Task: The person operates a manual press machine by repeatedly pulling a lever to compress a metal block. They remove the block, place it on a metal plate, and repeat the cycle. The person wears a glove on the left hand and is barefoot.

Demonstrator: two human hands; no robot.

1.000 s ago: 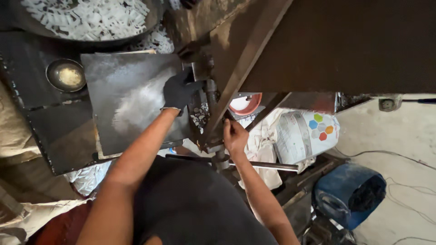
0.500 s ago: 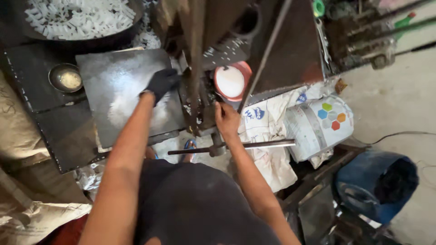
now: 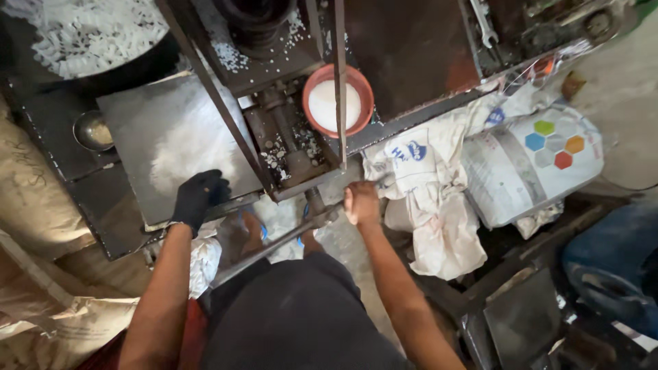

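The bare right hand is wrapped tight around the long metal lever bar, which runs low across the near side of the press, placed where a standing person can pull it. The gloved left hand lies curled on the near edge of the dusty steel plate to the left, seemingly bracing. Just beyond, an orange bowl of white pieces sits under the frame, beside white sacks on the right.

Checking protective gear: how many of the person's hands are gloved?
1. The left hand, in a black glove, rests on the metal plate; the right hand, bare, grips the lever bar.
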